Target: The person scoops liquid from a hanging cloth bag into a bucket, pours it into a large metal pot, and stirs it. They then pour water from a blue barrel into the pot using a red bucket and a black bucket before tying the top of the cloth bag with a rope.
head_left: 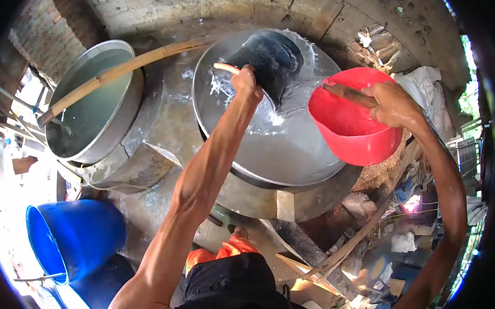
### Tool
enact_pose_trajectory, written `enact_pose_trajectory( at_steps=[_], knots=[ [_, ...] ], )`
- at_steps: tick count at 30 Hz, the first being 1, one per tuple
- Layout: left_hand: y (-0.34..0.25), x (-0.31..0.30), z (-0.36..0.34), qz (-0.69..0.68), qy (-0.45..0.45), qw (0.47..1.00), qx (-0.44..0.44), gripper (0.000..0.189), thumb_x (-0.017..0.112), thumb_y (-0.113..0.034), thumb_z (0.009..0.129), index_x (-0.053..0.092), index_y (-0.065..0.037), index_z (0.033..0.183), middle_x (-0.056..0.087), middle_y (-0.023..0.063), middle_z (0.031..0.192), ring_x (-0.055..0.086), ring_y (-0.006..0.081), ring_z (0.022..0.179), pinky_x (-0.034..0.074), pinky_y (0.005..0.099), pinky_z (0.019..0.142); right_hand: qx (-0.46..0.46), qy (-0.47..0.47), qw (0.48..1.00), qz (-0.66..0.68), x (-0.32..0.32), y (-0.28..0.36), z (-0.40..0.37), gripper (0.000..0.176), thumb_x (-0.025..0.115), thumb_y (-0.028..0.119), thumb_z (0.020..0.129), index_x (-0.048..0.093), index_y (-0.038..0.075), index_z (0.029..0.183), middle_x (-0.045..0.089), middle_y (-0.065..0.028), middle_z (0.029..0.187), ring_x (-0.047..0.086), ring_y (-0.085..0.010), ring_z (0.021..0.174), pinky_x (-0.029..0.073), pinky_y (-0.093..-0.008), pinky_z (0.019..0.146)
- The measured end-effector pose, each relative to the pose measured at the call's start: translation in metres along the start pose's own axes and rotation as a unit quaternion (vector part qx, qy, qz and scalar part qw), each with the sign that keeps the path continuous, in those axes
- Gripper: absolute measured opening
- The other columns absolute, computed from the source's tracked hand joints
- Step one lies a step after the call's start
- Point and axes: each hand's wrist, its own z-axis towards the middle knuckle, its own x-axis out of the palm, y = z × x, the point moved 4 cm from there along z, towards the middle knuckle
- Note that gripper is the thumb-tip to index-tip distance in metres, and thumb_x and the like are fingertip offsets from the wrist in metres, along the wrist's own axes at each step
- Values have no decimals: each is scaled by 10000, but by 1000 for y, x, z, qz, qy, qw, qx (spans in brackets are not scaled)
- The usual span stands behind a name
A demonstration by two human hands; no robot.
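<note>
My left hand (pixel 246 84) is closed on a black bucket (pixel 271 56) by its near edge, where a pale curved piece sticks out. The bucket lies tipped over the large round metal pan (pixel 196 91), and cloudy whitish liquid (pixel 292 151) swirls and splashes around its mouth. At the right, my right hand (pixel 393 104) grips a wooden handle (pixel 349 95) set across the top of a red bucket (pixel 364 146). This red bucket hangs tilted over the pan's right rim, with its inside partly visible.
A second metal pan (pixel 137 94) with greenish liquid stands at the left, a bamboo pole (pixel 118 70) lying across it. Blue barrels (pixel 89 233) lie at the lower left. Firewood (pixel 379 47), a white sack (pixel 419 84) and litter line the right side. A block wall (pixel 237 7) rises behind.
</note>
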Motion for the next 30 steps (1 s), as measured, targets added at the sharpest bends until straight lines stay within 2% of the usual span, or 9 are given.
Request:
enact_pose_trajectory(
  at_steps=[7, 10, 13, 15, 17, 18, 24, 29, 30],
  knots=[
    [22, 16, -11, 348, 128, 926, 76, 183, 634, -70, 833, 588, 40, 971, 607, 86, 883, 565, 207, 775, 472, 376, 642, 5, 27, 1000, 6, -13, -6, 23, 588, 722, 49, 685, 624, -34, 1259, 679, -299, 1027, 687, -359, 1009, 512, -389, 883],
    [44, 51, -12, 681, 260, 645, 228, 276, 644, -124, 842, 664, -16, 1095, 686, 172, 1083, 638, 198, 982, 493, 323, 816, -21, 15, 999, 46, -18, -3, 23, 543, 709, 57, 680, 651, -10, 1216, 687, -279, 963, 694, -368, 944, 524, -423, 818],
    [44, 65, -39, 539, 465, 485, 508, 265, 707, -182, 805, 734, -114, 1059, 717, 190, 1060, 686, 351, 1021, 531, 402, 787, -23, 23, 998, 57, -15, -5, 27, 560, 711, 41, 683, 638, -16, 1235, 689, -277, 987, 695, -358, 958, 524, -417, 818],
    [64, 86, -54, 525, 507, 525, 438, 273, 741, -236, 779, 752, -178, 1046, 733, 114, 1064, 707, 313, 980, 554, 421, 763, -11, 33, 998, 45, -10, -15, 30, 601, 720, 21, 687, 611, -35, 1275, 687, -285, 1043, 692, -343, 1005, 518, -393, 849],
    [95, 99, -60, 842, 354, 195, 356, 325, 751, -329, 764, 756, -177, 1051, 744, 69, 1044, 720, 275, 937, 573, 434, 727, 1, 68, 998, -18, -3, -25, 37, 578, 723, 22, 683, 620, -52, 1247, 684, -283, 1042, 688, -358, 1016, 523, -410, 848],
    [104, 99, -60, 860, 380, 130, 315, 363, 756, -367, 754, 756, -178, 1065, 751, 38, 1034, 724, 254, 922, 581, 436, 730, 0, 66, 998, -14, -3, -26, 37, 578, 723, 22, 683, 620, -52, 1247, 684, -283, 1042, 688, -358, 1016, 523, -410, 848],
    [97, 89, -22, 834, 462, 22, 301, 334, 682, -354, 887, 697, -210, 1188, 720, 115, 1078, 676, 306, 1051, 547, 474, 862, 13, 59, 992, -110, 9, -51, 26, 494, 707, 14, 669, 663, -61, 1154, 677, -284, 1016, 653, -404, 1034, 513, -451, 871],
    [48, 90, 11, 769, 528, 190, 306, 374, 676, -348, 911, 662, -149, 1228, 718, 153, 1060, 675, 348, 1002, 513, 483, 865, 103, 55, 963, 243, 44, -109, -10, 618, 664, 5, 728, 569, -36, 1338, 621, -72, 703, 549, -109, 524, 432, -288, 476],
    [39, 86, 24, 771, 477, 322, 273, 364, 670, -348, 921, 661, -143, 1221, 719, 158, 1035, 676, 343, 963, 511, 467, 862, 110, 35, 945, 305, 63, -130, -18, 635, 679, 13, 733, 559, -27, 1356, 633, -54, 708, 555, -114, 530, 437, -290, 484]
  ],
)
